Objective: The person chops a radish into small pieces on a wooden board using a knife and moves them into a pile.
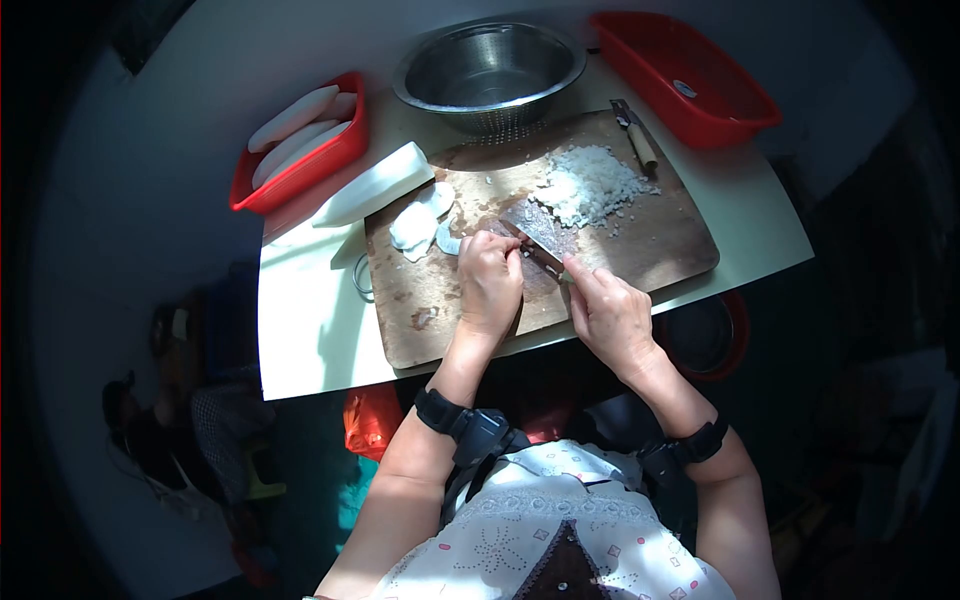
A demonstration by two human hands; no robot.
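Fingers of left hand (pixel 489 285) curl, pinning wet, slippery white slices near the wooden board's (pixel 680 245) front edge; right hand (pixel 608 312) clenches the steel cleaver (pixel 538 232) at its handle.

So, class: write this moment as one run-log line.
left hand: on knife blade | right hand: grips knife handle | cutting board: chopped white pile, white slices

Sunlit white table (pixel 300 330) stands over a dark, shadowed floor (pixel 850 420).
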